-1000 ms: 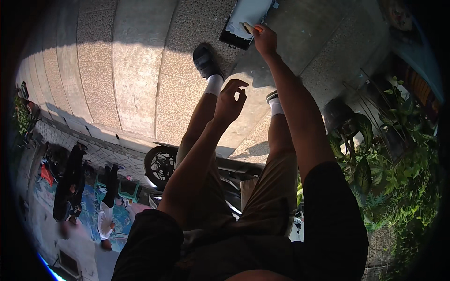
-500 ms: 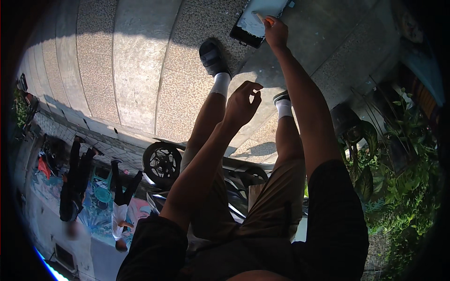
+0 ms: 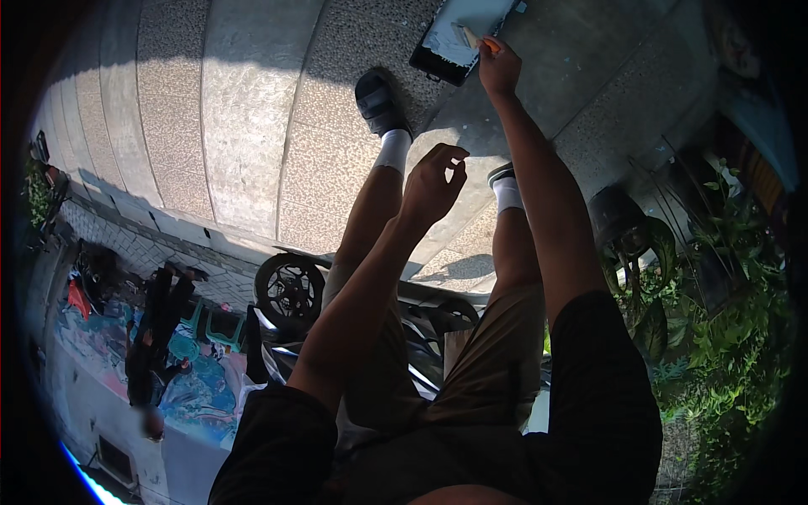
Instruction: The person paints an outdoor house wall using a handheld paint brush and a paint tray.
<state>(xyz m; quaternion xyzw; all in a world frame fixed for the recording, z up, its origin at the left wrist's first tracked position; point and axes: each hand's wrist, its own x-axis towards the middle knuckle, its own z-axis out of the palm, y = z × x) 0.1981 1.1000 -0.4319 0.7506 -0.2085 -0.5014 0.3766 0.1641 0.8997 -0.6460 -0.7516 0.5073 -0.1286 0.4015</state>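
Observation:
My right hand (image 3: 501, 69) is closed around the orange handle of a paintbrush (image 3: 469, 37) with a pale head. The brush is tilted over a black paint tray (image 3: 436, 68) coated with whitish-blue paint, lying on the pavement at the far edge of the view. Whether the bristles touch the paint I cannot tell. Held in the air above the pavement, between my legs, my left hand (image 3: 431, 189) has nothing in it; its thumb and curved fingers stand apart.
My sandalled feet stand on pebbled paving (image 3: 324, 160). Behind me are a parked motorcycle with a black wheel (image 3: 289, 290) and a person in dark clothes (image 3: 156, 337) near a painted wall. Potted plants (image 3: 715, 370) line the right side.
My right hand has shifted slightly toward me, drawing the paintbrush along. The left hand has barely moved. In the background, the dark-clothed person moved right and another in white is mostly hidden.

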